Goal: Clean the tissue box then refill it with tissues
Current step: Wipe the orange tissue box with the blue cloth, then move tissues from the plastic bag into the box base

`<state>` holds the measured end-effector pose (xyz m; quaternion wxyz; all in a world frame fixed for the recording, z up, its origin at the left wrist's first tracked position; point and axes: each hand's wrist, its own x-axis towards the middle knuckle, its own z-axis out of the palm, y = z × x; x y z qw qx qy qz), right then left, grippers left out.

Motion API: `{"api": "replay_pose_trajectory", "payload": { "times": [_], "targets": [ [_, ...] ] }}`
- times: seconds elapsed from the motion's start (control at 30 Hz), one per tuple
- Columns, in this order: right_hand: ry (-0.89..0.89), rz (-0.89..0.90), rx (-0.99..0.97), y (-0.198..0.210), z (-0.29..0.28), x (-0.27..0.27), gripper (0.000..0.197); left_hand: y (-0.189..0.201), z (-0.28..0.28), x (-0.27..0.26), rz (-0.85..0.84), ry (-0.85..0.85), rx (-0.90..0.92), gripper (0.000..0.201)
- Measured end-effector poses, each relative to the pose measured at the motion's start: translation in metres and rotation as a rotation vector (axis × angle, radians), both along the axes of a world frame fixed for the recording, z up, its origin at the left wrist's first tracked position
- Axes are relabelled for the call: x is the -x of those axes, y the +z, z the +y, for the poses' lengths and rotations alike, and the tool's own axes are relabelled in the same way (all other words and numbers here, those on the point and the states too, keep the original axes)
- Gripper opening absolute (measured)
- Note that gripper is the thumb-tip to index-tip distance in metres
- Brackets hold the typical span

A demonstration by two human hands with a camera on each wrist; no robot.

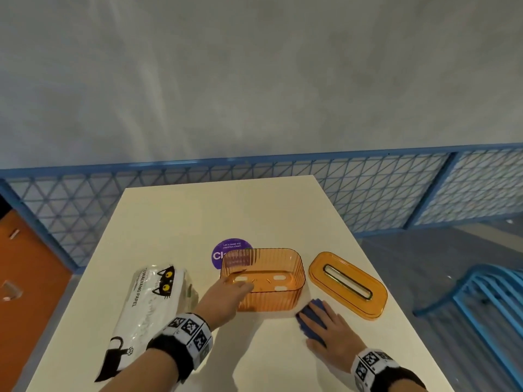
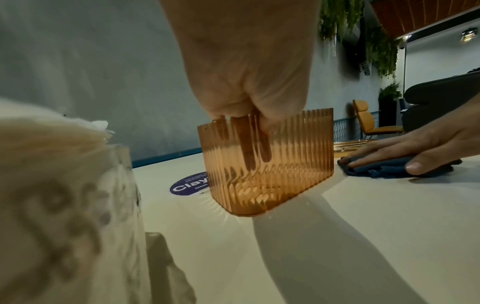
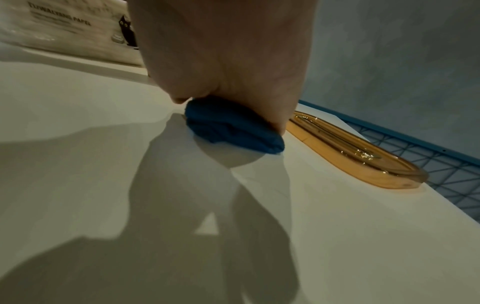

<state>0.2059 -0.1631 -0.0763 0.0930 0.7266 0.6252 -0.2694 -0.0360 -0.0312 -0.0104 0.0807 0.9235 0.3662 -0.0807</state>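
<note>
An orange see-through tissue box (image 1: 271,275) stands open and empty in the middle of the white table (image 1: 198,216). My left hand (image 1: 226,298) grips its near left wall, fingers (image 2: 246,144) inside and the thumb outside. The box's orange lid (image 1: 347,284), with its slot, lies flat to the right. My right hand (image 1: 328,323) rests with straight fingers on a crumpled blue cloth (image 1: 311,312) on the table, just in front of the box's right corner. In the right wrist view the blue cloth (image 3: 233,129) bulges under the palm. A white tissue pack (image 1: 152,312) with a black cat print lies to the left.
A round purple sticker (image 1: 226,251) lies on the table behind the box. A blue mesh railing (image 1: 368,199) runs beyond the table's far edge. A blue chair (image 1: 495,301) stands to the right, an orange cabinet (image 1: 28,278) to the left.
</note>
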Motion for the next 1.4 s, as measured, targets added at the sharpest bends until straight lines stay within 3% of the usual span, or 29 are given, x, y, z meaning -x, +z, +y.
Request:
{"api": "replay_pose_trajectory", "payload": {
  "times": [0.17,0.2,0.3,0.4,0.53,0.67,0.73,0.87,0.93,1.1,1.17,1.27,1.4],
  "targets": [
    [0.091,-0.007,-0.013,0.034,0.011,0.001,0.103,0.001,-0.001,0.003,-0.036,0.021,-0.019,0.031],
    [0.075,-0.011,-0.077,0.05,0.014,0.004,0.097,0.004,-0.003,0.006,-0.097,0.051,-0.01,0.035],
    [0.056,0.01,-0.309,0.094,0.027,0.018,0.045,0.026,-0.017,0.027,-0.362,0.26,0.016,0.053],
    [0.091,0.175,-0.404,0.128,0.045,0.057,0.033,0.047,-0.038,0.072,-0.497,0.477,-0.003,0.059],
    [0.154,0.482,-0.34,0.119,0.073,0.13,0.027,0.047,-0.065,0.151,-0.309,0.615,0.103,0.101],
    [-0.031,0.656,-0.076,0.087,0.099,0.2,0.035,0.026,-0.086,0.206,-0.183,0.672,0.289,0.124],
    [-0.132,0.622,-0.026,0.073,0.11,0.222,0.042,0.012,-0.092,0.216,-0.209,0.674,0.31,0.115],
    [-0.249,0.556,-0.028,0.056,0.123,0.241,0.042,-0.012,-0.094,0.22,-0.4,0.672,0.226,0.065],
    [-0.222,0.507,-0.042,0.054,0.124,0.243,0.038,-0.021,-0.094,0.219,-0.497,0.698,0.186,0.05],
    [-0.183,0.466,-0.079,0.055,0.123,0.241,0.027,-0.04,-0.098,0.214,-0.528,0.67,0.25,0.072],
    [-0.207,0.469,-0.088,0.056,0.123,0.24,0.028,-0.042,-0.097,0.214,-0.582,0.667,0.192,0.057],
    [-0.207,0.443,-0.085,0.053,0.125,0.236,0.027,-0.038,-0.096,0.21,-0.9,0.79,0.102,0.038],
    [-0.195,0.402,-0.071,0.049,0.128,0.23,0.03,-0.037,-0.086,0.203,-1.471,1.301,0.364,0.03]
  ]
}}
